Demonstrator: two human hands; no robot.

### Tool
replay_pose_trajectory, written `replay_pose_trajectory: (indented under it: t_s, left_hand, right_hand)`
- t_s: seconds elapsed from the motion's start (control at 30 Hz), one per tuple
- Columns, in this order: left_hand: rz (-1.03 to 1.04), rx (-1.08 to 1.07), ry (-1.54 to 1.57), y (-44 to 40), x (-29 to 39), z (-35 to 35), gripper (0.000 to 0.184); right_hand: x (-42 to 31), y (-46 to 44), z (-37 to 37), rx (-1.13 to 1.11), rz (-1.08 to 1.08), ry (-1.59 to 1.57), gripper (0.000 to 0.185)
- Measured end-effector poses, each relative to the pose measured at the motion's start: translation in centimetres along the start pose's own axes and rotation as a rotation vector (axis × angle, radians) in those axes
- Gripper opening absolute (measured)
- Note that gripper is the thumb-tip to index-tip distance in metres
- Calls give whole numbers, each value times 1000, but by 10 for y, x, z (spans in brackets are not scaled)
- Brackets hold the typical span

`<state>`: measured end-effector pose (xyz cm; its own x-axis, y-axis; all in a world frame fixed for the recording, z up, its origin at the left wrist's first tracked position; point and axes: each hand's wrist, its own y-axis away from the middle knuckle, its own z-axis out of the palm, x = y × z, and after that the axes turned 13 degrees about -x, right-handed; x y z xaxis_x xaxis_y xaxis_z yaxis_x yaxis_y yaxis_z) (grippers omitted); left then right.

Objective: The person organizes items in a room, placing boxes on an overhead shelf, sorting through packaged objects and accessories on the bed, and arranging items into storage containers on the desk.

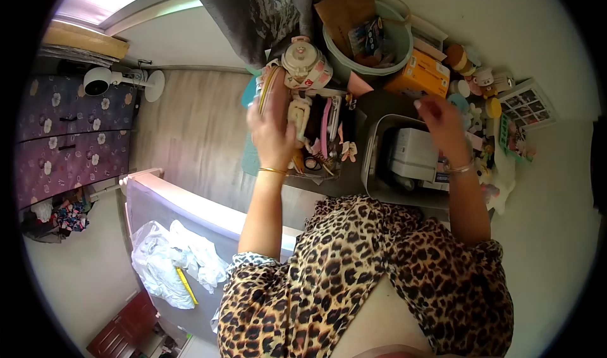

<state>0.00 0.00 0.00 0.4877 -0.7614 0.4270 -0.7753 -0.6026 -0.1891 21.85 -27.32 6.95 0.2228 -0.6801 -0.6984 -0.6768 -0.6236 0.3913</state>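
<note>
My left hand (272, 135) is wrapped around a pinkish-brown case (276, 96) with a yellow edge, standing at the left end of an organizer. The organizer holds a pink strip-like item (326, 127), a cream doll-like figure (298, 115), scissors (311, 163) and other small items. Just above it sits a round, clear-lidded container (302, 60). My right hand (444, 127) hovers over the right side of a grey bin (374, 146), its fingers loosely bent and apart, with nothing visible in them. Inside the bin lies a white box (411, 152).
A pale green bucket (367, 70) with a paper bag stands behind, beside an orange box (420, 73). Small figures and a photo frame (528, 105) line the right wall. At left are a bed rail (190, 200), a white camera-like device (98, 81) and a flowered drawer cabinet (76, 127).
</note>
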Motion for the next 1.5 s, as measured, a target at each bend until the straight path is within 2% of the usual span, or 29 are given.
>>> replay_pose_trajectory:
  t_s: [0.07,0.17,0.27,0.37,0.47,0.67,0.77,0.8,0.87,0.93,1.07,1.13,1.17,1.2,1.23,1.27,1.3,1.33,1.37,1.4,1.43,1.5]
  left_hand:
    - [-31,-26,52,-1,-5,0,65]
    - [-83,-70,88,3,-17,-1,63]
    - [-88,-121,122,10,-22,5,62]
    - [-97,-123,170,11,-21,6,63]
    - [-102,-116,185,14,-24,9,64]
    - [-84,-110,203,16,-31,8,64]
    - [-80,-62,111,15,-20,1,65]
    - [-70,-36,91,12,-11,-3,65]
    - [-9,-1,93,8,6,-11,65]
    - [67,42,94,2,23,-15,64]
    - [347,16,288,-17,71,-20,71]
    - [475,-85,481,-20,100,-18,80]
    - [528,-139,453,-20,118,-23,87]
    - [614,-185,551,-22,137,-26,95]
    - [730,-207,410,-33,162,-34,117]
    - [873,-184,453,-39,179,-25,125]
    - [913,-153,412,-29,200,-32,130]
    - [925,-133,423,-15,217,-37,124]
    - [860,-85,444,0,235,-46,109]
    - [835,-146,422,3,252,-72,98]
    - [881,-122,594,8,256,-80,96]
    - [896,-98,696,9,269,-101,107]
  right_hand:
    - [9,-12,-8,281,-141,106,30]
    - [22,-58,-38,483,-369,774,29]
    - [49,-90,-51,347,-358,897,26]
    - [74,-106,-62,186,-579,1072,20]
    - [79,-103,-69,184,-893,1158,16]
    - [85,-80,-72,251,-1001,1166,17]
    - [73,-64,-80,321,-1047,1116,18]
    - [74,-59,-83,325,-1006,1107,19]
    - [75,-49,-89,332,-924,1087,20]
    - [68,-40,-95,421,-977,1056,20]
    - [38,-19,-115,544,-1059,1043,21]
    - [5,13,-121,394,-716,798,22]
    - [-9,28,-122,330,-552,671,23]
    - [-18,39,-126,389,-768,769,22]
    - [-26,48,-138,477,-985,886,21]
    - [-28,58,-142,540,-1049,931,21]
    - [-30,74,-142,601,-1112,980,22]
    - [-38,102,-142,536,-1109,970,23]
    - [-48,131,-142,473,-1103,958,24]
    - [-61,151,-151,557,-1080,996,27]
    - [-74,169,-156,597,-1055,989,30]
    - [-91,198,-172,743,-1023,897,36]
